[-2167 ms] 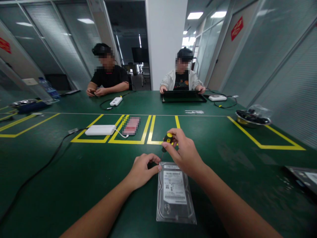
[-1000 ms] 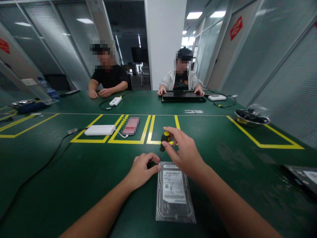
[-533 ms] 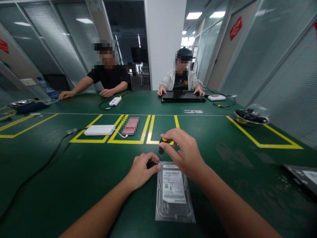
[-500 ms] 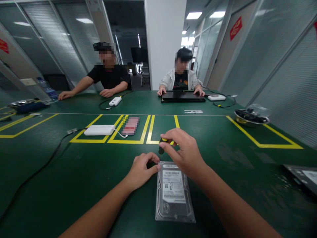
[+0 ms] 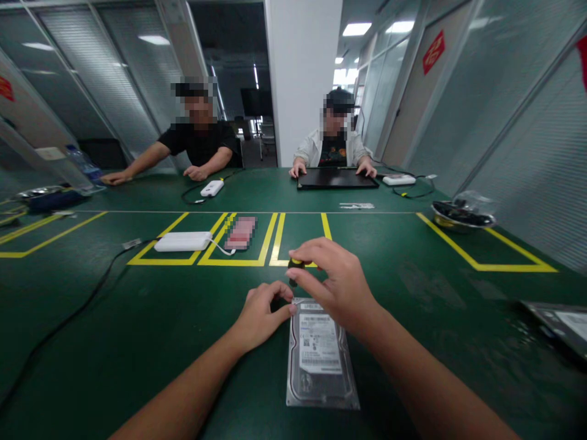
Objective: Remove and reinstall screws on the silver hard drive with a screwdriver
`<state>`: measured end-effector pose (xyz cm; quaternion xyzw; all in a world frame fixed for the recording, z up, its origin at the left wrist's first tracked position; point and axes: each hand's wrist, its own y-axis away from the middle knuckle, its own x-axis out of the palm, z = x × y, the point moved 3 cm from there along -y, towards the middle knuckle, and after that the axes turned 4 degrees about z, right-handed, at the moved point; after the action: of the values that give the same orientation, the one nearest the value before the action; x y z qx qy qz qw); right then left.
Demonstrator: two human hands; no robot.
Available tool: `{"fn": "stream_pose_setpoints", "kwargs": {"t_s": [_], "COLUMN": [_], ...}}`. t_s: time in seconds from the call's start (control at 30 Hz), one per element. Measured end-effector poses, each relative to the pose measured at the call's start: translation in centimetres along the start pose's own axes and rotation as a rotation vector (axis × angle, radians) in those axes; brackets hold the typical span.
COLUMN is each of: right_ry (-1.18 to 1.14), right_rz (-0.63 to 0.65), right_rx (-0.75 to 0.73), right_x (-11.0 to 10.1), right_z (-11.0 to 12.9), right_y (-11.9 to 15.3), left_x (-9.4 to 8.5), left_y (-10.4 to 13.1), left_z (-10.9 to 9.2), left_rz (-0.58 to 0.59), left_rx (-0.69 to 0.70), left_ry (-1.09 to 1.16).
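Observation:
A silver hard drive with a white label lies flat on the green table in front of me. My left hand is closed at its far left corner, thumb and forefinger pressed against the edge there. Just above that same corner, my right hand pinches a short, stubby screwdriver with a black and yellow handle. Its lower end points down; whether the tip touches a screw is too small and dark to tell. The right hand covers the drive's far right corner.
A white power bank is cabled to a pink phone beyond my left hand. A metal bowl of dark items stands at right, another drive nearer. Two people sit opposite; one holds a black flat panel.
The screwdriver has turned slightly in my right fingers, and that hand has shifted a little left. My left hand stays at the drive's corner. Across the table, the black panel has tilted a little.

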<state>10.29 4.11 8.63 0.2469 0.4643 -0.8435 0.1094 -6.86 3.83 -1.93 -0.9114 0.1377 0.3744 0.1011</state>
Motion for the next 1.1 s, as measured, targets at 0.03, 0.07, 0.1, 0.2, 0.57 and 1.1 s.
{"fn": "stream_pose_setpoints", "kwargs": {"t_s": [0.03,0.07,0.1,0.2,0.57,1.1], "right_ry": [0.000,0.002,0.006,0.023,0.068,0.043], "right_rz": [-0.017,-0.032,-0.042,-0.059,-0.071,-0.106], "right_rx": [0.006,0.014,0.022,0.037,0.004,-0.038], "right_x": [0.02,0.05,0.08,0.13,0.36,0.83], "right_z": [-0.06,-0.10,-0.12,-0.07,0.28,0.41], "right_y": [0.05,0.11,0.16,0.26,0.19,0.56], "left_x": [0.02,0.02,0.03,0.00,-0.04,0.39], "left_y": [-0.02,-0.02,-0.01,0.08,0.08,0.14], "left_z": [0.03,0.03,0.02,-0.08,-0.28,0.54], "left_rz": [0.000,0.000,0.001,0.002,0.010,-0.025], "left_rx": [0.002,0.004,0.005,0.011,-0.006,-0.017], "left_ry": [0.003,0.003,0.001,-0.007,-0.035,-0.051]}}
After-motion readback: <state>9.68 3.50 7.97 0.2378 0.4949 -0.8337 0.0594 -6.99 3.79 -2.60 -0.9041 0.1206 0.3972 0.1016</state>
